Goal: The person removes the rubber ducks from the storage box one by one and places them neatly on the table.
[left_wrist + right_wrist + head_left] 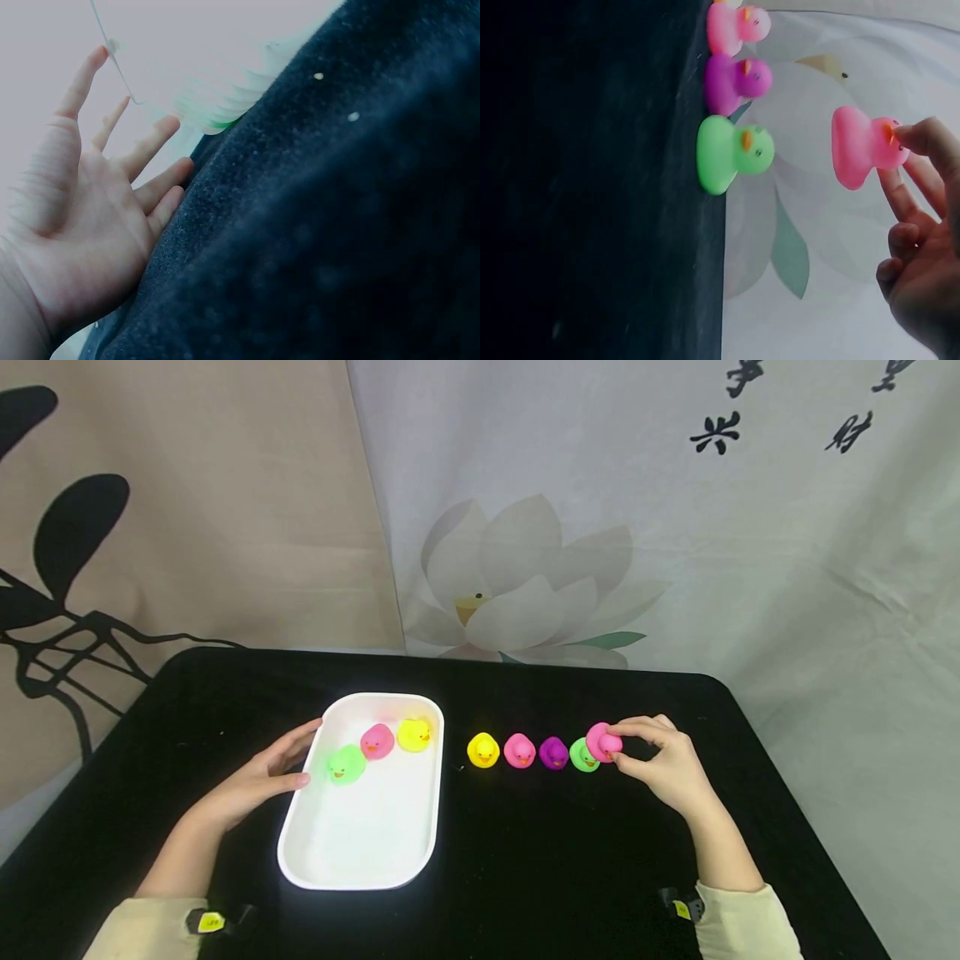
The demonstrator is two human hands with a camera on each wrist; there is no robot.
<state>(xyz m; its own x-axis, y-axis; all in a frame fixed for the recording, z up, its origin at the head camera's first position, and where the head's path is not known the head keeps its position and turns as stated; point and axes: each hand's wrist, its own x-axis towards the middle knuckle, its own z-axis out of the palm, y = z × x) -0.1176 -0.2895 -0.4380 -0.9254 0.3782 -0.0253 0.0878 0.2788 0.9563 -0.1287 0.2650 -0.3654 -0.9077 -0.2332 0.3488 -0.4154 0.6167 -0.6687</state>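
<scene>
A pink rubber duck point(851, 148) is pinched by its head between the thumb and fingers of my right hand point(666, 762), held above the table beside the green duck point(718, 154). To the left of it stand a purple duck point(553, 753), another pink duck point(519, 750) and a yellow duck point(483, 750), in a row. My left hand point(258, 781) rests its straight, spread fingers against the left rim of a white tray point(360, 868). Inside the tray sit a green duck point(347, 764), a pink duck point(377, 742) and a yellow duck point(413, 735).
A black cloth point(525, 860) covers the table, whose far edge runs just behind the ducks. Behind it hangs a pale backdrop point(525, 443) printed with a lotus and dark characters. Small light specks lie on the cloth in the left wrist view.
</scene>
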